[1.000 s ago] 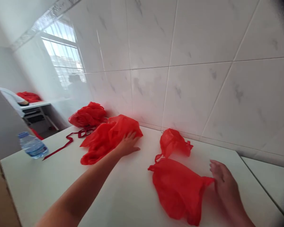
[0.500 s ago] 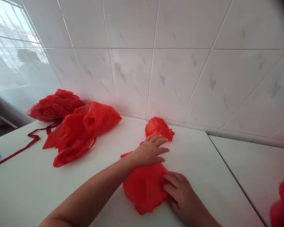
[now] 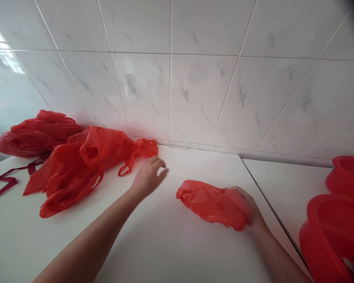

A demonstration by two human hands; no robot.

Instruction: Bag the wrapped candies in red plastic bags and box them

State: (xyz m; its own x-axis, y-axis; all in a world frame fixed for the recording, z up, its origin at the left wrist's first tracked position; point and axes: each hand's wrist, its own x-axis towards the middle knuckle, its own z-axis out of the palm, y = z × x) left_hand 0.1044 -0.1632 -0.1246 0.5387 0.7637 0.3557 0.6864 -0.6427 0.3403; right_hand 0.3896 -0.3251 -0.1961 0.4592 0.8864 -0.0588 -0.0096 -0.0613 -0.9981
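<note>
fingers (image 3: 238, 190) of the right hand (image 3: 253, 212) are reaching behind the right end of a crumpled, translucent red plastic bag (image 3: 209, 202) over a white, flat-topped table (image 3: 153, 243); whether they are gripping it cannot be told. the left hand (image 3: 147, 175) is hovering empty, thumb and fingers parted, near a small, gathered red plastic bag (image 3: 147, 146). that one is now lying leftward, beside a large, rumpled red plastic bag (image 3: 109, 145), leaving the crumpled bag sitting apart. two round red plastic baskets (image 3: 312, 243) are standing at right.
</note>
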